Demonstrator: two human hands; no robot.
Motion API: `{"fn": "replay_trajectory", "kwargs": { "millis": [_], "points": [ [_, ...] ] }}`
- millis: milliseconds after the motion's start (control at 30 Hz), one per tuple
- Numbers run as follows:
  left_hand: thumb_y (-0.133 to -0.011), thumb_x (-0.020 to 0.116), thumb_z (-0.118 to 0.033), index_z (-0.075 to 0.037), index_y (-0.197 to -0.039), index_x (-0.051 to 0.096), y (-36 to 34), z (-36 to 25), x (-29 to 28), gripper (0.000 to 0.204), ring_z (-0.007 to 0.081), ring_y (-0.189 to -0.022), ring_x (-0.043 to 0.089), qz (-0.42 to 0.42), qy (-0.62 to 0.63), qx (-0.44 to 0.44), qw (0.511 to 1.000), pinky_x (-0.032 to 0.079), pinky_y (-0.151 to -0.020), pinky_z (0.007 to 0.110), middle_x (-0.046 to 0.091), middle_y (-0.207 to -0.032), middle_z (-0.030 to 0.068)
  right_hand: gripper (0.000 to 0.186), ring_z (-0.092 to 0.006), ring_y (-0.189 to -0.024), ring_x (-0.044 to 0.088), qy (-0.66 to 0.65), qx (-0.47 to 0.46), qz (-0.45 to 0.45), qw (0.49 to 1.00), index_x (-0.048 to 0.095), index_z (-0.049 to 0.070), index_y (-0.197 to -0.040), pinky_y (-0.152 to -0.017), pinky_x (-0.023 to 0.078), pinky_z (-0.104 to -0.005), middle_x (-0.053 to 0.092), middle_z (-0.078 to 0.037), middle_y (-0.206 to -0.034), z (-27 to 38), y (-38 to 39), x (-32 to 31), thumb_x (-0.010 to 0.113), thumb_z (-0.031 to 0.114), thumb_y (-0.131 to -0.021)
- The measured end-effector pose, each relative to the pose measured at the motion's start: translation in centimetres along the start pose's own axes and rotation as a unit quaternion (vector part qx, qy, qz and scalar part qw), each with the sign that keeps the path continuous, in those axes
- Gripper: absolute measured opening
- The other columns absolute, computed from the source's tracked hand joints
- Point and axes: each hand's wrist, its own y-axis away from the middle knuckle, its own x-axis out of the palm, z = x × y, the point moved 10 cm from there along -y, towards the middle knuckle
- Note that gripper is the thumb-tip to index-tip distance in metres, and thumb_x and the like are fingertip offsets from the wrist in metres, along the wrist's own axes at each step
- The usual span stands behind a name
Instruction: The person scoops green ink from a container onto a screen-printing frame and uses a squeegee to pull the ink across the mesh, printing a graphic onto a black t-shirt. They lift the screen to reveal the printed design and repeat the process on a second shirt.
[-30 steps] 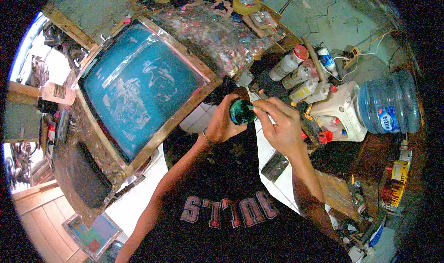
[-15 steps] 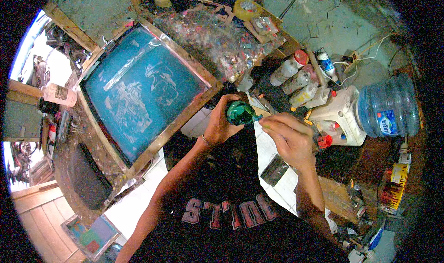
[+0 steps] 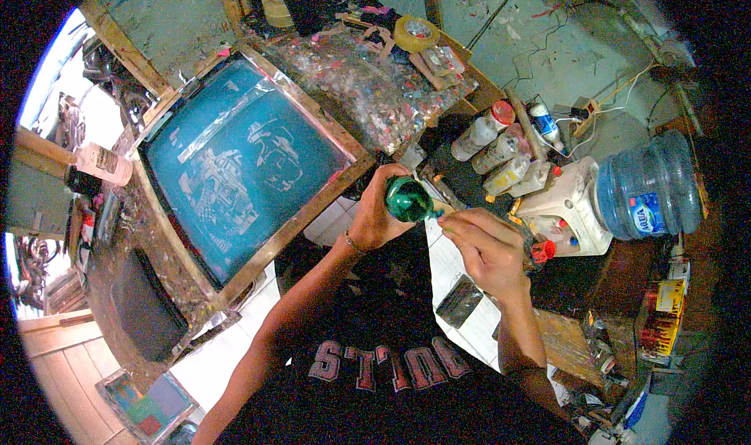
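In front of my chest, my left hand (image 3: 372, 220) is wrapped round a small round jar (image 3: 407, 199) with its mouth tipped toward me, showing glossy green paint inside. A pinch of thumb and fingertips in my right hand (image 3: 493, 253) holds a thin stick (image 3: 436, 213), coated blue-green, at the jar's right rim. Most of the stick is hidden by the fingers, and I cannot tell how far it reaches into the paint.
Left of my hands lies a wood-framed blue printing screen (image 3: 250, 163). Beyond it is a paint-spattered board (image 3: 352, 85) with a tape roll (image 3: 415, 34). At right stand several plastic bottles (image 3: 474, 136), a white stool (image 3: 575, 210) and a large blue water jug (image 3: 649, 183).
The stick has shifted from across the jar's mouth to its right rim, and less of it shows. My right hand has moved slightly lower. My left hand keeps hold of the jar.
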Motion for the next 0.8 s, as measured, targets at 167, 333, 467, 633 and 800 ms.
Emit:
{"fn": "replay_trajectory", "kwargs": {
  "millis": [167, 333, 467, 633, 800],
  "points": [
    [-0.061, 0.09, -0.009, -0.006, -0.118, 0.049, -0.1, -0.2, -0.1, 0.07, 0.0225, -0.102, 0.06, 0.001, 0.014, -0.014, 1.0, 0.049, -0.09, 0.033, 0.058, -0.11, 0.0111, 0.032, -0.027, -0.093, 0.068, 0.033, -0.038, 0.046, 0.998, 0.073, 0.008, -0.106, -0.082, 0.057, -0.036, 0.069, -0.008, -0.103, 0.5, -0.1, 1.7, 0.072, -0.003, -0.076],
    [-0.061, 0.091, -0.012, -0.006, -0.117, 0.05, -0.1, -0.5, -0.7, 0.07, 0.0213, -0.099, 0.061, -0.022, -0.01, -0.006, 1.0, 0.05, -0.088, 0.032, 0.059, -0.106, 0.0113, 0.037, -0.0276, -0.096, 0.067, 0.019, -0.06, 0.069, 0.996, 0.073, 0.009, -0.106, -0.083, 0.057, -0.037, 0.067, -0.007, -0.108, 1.4, 0.0, 1.5, 0.071, -0.004, -0.072],
    [-0.061, 0.091, -0.012, -0.006, -0.118, 0.05, -0.1, -0.4, -0.4, 0.071, 0.0209, -0.098, 0.061, -0.015, 0.008, -0.011, 1.0, 0.05, -0.088, 0.032, 0.059, -0.106, 0.0105, 0.036, -0.0292, -0.093, 0.069, 0.056, -0.071, 0.082, 0.993, 0.073, 0.006, -0.107, -0.081, 0.058, -0.0367, 0.07, -0.01, -0.104, 1.8, -0.7, 1.8, 0.071, -0.008, -0.073],
    [-0.062, 0.091, -0.011, -0.006, -0.119, 0.05, 0.2, -0.2, -0.8, 0.071, 0.0192, -0.1, 0.061, -0.009, 0.016, -0.028, 0.999, 0.05, -0.088, 0.032, 0.059, -0.108, 0.009, 0.037, -0.0295, -0.094, 0.069, 0.043, -0.061, 0.117, 0.99, 0.073, 0.007, -0.105, -0.082, 0.058, -0.0373, 0.069, -0.009, -0.107, 2.0, -0.7, 2.6, 0.07, -0.008, -0.071],
    [-0.062, 0.091, -0.01, -0.006, -0.12, 0.049, 0.2, -0.4, -0.9, 0.072, 0.0159, -0.101, 0.059, -0.005, 0.014, -0.024, 1.0, 0.05, -0.089, 0.031, 0.06, -0.11, 0.008, 0.034, -0.0288, -0.094, 0.069, 0.039, -0.069, 0.105, 0.991, 0.074, 0.007, -0.104, -0.08, 0.058, -0.0369, 0.069, -0.008, -0.106, 1.8, -0.9, 2.3, 0.072, -0.006, -0.072]
  ]
}}
